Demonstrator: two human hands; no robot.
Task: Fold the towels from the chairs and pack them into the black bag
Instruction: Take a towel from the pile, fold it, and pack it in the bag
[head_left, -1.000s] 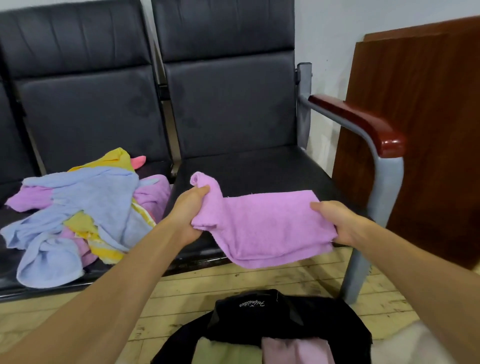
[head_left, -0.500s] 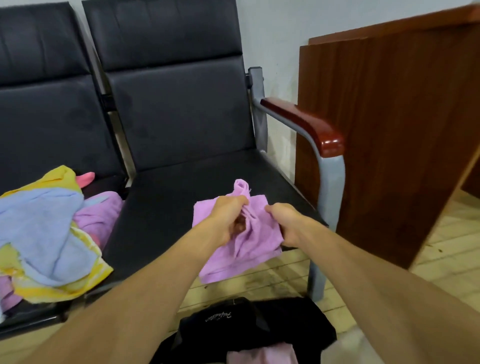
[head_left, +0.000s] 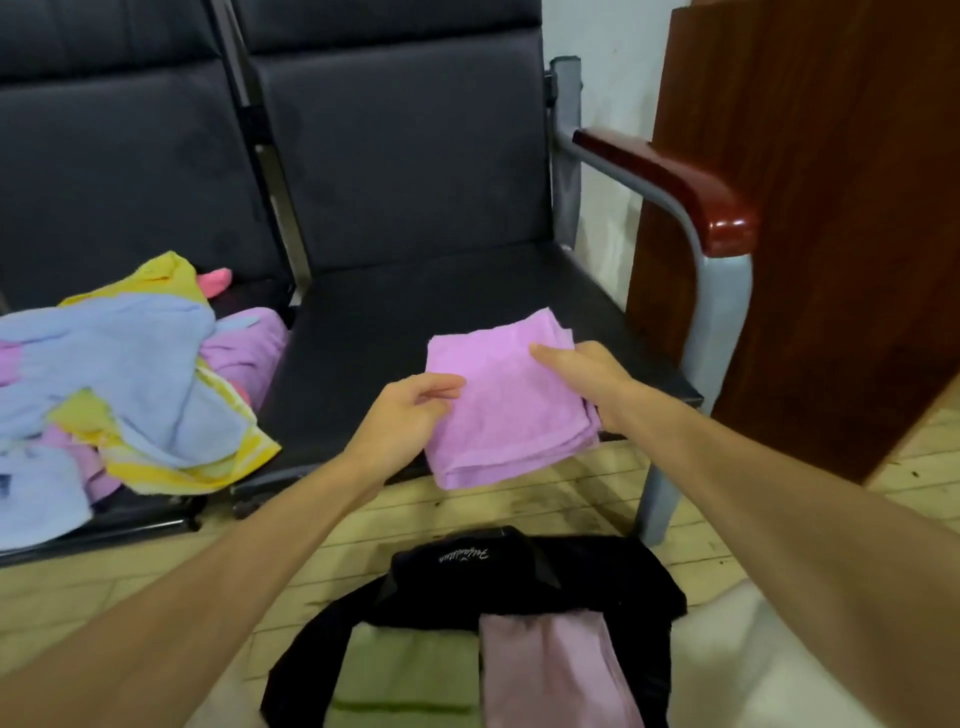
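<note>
Lilac terry towel (head_left: 504, 405), now a flat folded square, is held at both sides. Your left hand (head_left: 405, 415) pinches its left edge and your right hand (head_left: 587, 379) grips the right edge, thumb on top. Half a second ago it hung bunched between hands held close together. It hangs over the near edge of the black padded chair seat (head_left: 415, 296), above the open black fabric bag (head_left: 519, 571), which holds a green towel (head_left: 405, 670) and a pink one (head_left: 550, 670). To the left, a loose pile of blue, yellow and purple towels (head_left: 130, 364) lies on the next seat.
</note>
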